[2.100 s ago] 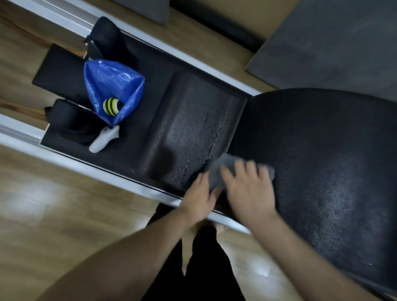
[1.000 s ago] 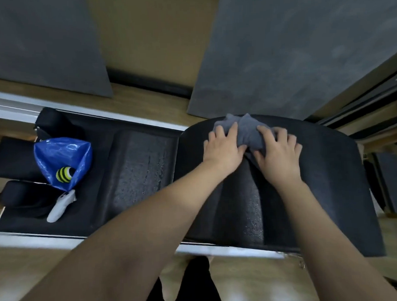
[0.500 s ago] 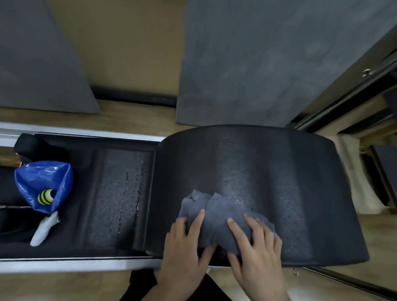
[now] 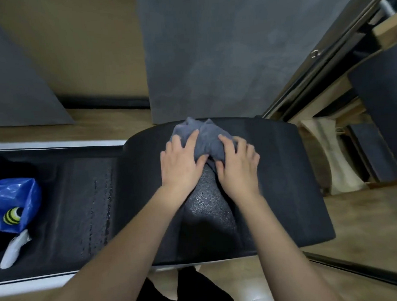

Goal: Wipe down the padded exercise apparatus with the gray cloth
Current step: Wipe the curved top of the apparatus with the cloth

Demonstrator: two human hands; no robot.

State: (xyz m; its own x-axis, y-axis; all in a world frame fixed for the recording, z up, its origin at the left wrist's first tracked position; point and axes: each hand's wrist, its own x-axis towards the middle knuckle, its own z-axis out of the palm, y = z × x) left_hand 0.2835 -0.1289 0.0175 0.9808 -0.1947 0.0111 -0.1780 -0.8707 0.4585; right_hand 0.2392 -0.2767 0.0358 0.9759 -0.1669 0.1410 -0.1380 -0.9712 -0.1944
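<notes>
A black padded arched apparatus [image 4: 284, 192] fills the middle and right of the head view. The gray cloth [image 4: 202, 136] lies bunched near its far edge. My left hand [image 4: 182, 164] presses on the cloth's left side with fingers spread. My right hand [image 4: 237, 164] presses on its right side, thumb against the fabric. Both arms are stretched forward. A shiny damp streak runs down the pad between my wrists.
A lower black padded step [image 4: 87, 210] with wet streaks lies to the left. A blue plastic bag [image 4: 14, 199] with a yellow-black striped ball [image 4: 12, 215] and a white controller [image 4: 14, 249] sit at far left. Gray panels lean on the wall behind. Metal rails stand at right.
Both hands have pushed the cloth from the pad's near edge up to its far edge, arms extending. The camera view shifted slightly.
</notes>
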